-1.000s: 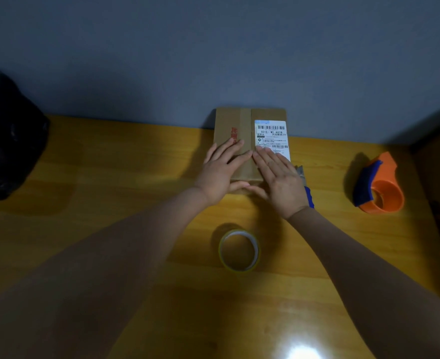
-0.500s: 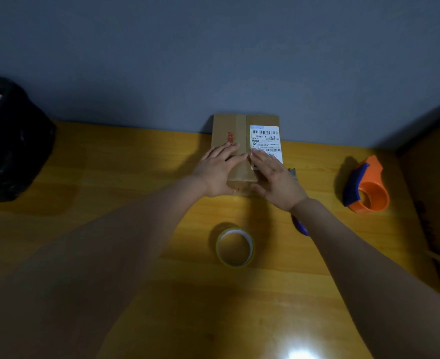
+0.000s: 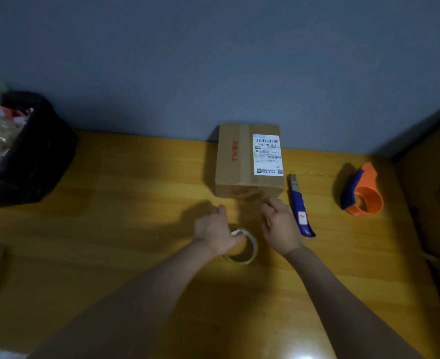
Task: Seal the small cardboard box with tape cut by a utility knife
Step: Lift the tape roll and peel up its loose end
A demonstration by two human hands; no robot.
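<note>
The small cardboard box [image 3: 242, 161] stands against the back wall, flaps down, with a white shipping label on its top right. A roll of clear tape [image 3: 247, 251] lies flat on the wooden table [image 3: 110, 229] in front of it. My left hand [image 3: 215, 230] rests on the roll's left rim, fingers curled over it. My right hand [image 3: 281, 226] hovers just right of the roll, fingers spread, holding nothing. A blue utility knife [image 3: 300, 209] lies right of my right hand, blade end toward the wall.
An orange and blue tape dispenser [image 3: 362, 193] sits at the right. A black bag [image 3: 29, 151] full of rubbish stands at the left edge. A wooden panel [image 3: 431, 193] closes off the right side. A flat object lies at the far left edge.
Both hands have come off the top of the box and drawn back toward me to the tape roll. The box and the knife stay where they were.
</note>
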